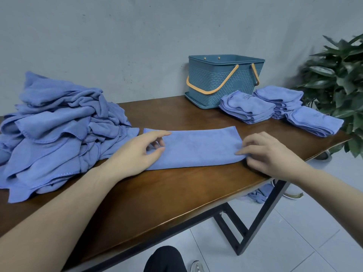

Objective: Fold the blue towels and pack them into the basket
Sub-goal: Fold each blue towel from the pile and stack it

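Left hand (pixel 140 152) pinches the folded towel strip (pixel 193 148) at one end, right hand (pixel 269 154) at the other — a loose pinch could let the layers slide apart.

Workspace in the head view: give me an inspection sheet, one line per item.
Surface: brown wooden table on a black metal frame.
Job's things: towel being folded lies flat as a long strip; unfolded towel heap at left; three folded stacks beside the blue basket, whose orange handles hang down; its inside is not visible.
Clutter: blue cloth on the floor under the table.
Grippers: left hand pinches the strip's left end; right hand has fingers curled at its right end.
Cables: nothing seen.
Surroundings: grey wall, tiled floor, potted plant at right, shoes on the floor.
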`<state>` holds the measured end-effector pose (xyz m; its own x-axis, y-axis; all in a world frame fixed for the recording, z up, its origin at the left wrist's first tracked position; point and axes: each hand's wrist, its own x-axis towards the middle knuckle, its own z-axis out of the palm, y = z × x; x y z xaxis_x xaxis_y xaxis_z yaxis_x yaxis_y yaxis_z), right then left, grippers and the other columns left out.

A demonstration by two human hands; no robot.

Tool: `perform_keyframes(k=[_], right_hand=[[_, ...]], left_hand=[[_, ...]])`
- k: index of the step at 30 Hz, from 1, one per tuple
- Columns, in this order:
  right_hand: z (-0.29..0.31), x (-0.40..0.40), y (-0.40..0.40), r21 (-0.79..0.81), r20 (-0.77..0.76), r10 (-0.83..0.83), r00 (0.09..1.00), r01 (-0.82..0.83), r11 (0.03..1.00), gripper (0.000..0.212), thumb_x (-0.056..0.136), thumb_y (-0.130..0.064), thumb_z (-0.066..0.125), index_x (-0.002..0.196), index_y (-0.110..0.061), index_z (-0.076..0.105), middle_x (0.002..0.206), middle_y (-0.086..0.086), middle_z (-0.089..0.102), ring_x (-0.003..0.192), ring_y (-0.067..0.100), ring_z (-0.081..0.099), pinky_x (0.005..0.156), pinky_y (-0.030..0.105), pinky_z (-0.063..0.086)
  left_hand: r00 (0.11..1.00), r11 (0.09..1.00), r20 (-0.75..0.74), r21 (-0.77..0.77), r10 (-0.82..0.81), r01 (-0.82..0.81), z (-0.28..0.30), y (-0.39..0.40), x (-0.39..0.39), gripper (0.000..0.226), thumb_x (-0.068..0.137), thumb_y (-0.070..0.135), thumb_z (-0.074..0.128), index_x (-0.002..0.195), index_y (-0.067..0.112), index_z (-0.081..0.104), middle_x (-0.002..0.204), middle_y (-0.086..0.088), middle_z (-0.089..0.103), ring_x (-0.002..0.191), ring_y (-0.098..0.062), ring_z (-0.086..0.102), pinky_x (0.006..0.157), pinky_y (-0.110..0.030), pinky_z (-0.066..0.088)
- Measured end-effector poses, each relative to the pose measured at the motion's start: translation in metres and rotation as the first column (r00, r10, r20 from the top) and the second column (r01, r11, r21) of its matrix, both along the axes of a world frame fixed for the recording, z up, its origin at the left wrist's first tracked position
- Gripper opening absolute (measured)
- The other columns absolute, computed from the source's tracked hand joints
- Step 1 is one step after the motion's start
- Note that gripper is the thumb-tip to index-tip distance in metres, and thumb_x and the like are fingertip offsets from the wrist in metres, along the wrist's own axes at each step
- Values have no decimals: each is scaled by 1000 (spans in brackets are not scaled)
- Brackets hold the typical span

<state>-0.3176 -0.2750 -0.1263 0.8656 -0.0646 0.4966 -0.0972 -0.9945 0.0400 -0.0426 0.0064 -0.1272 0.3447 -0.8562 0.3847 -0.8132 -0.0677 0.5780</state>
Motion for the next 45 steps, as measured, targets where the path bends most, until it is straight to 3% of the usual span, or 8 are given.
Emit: perform_keyframes(k=[6,12,16,20,25,32,40,45], right_hand=[[10,-2,26,396,134,-330,934,255,882,29,99,-22,53,110,-46,64,61,-9,56,53,11,46,57,34,43],[17,17,56,850,17,-349,937,170,498,12,95,-24,53,97,-32,62,84,10,71,77,27,68,71,38,58],[18,26,56,728,69,-387,920,218,650,10,91,-24,66,86,-32,69,61,-19,59,57,3,51,59,14,40],[27,45,76,655,180,-294,939,109,747,38,89,-1,58,95,-36,70,95,-14,67,79,-2,57,72,6,40],[30,80,104,516,159,-97,982,1,856,40,88,-4,59,118,-27,73,112,-14,63,100,9,61,94,28,48],[24,120,156,236,146,74,987,-107,966,36,92,-11,58,121,-26,72,118,-4,66,100,20,65,72,31,51],[18,124,174,16,73,205,976,-206,978,43,87,-11,50,124,-28,65,113,-5,66,80,19,55,58,30,42],[8,114,158,25,118,49,992,-52,998,58,79,-24,62,135,-34,52,104,-8,57,87,20,48,70,37,43]], left_hand=[[1000,999,-10,28,30,-29,2,2,-3,34,98,20,58,122,45,60,104,16,64,92,-8,60,78,-10,44],[1000,1000,-24,10,6,-6,6,0,-9,34,98,17,59,110,49,62,104,16,66,91,-11,62,80,-19,49],[997,999,-73,-41,14,-17,6,-2,-11,34,98,17,59,105,50,63,105,11,67,96,-10,62,82,-17,48],[971,984,-238,-168,14,-55,10,-8,-18,28,98,13,61,105,39,66,107,4,69,95,-5,65,83,-12,47],[708,972,-696,-229,-125,-54,18,-13,-26,28,103,23,53,130,30,56,119,-7,69,95,-26,72,82,-35,59],[392,967,-896,-249,-209,-53,22,-14,-24,37,106,43,40,141,32,45,122,-3,70,108,-26,70,89,-41,59],[441,967,-894,-178,-81,-184,15,-11,-11,34,97,12,62,128,24,61,101,-7,69,77,-13,70,65,-23,57],[506,944,-861,-208,-52,-258,10,-13,-1,46,88,-2,67,122,28,65,131,-3,63,110,-21,69,91,-38,57]])
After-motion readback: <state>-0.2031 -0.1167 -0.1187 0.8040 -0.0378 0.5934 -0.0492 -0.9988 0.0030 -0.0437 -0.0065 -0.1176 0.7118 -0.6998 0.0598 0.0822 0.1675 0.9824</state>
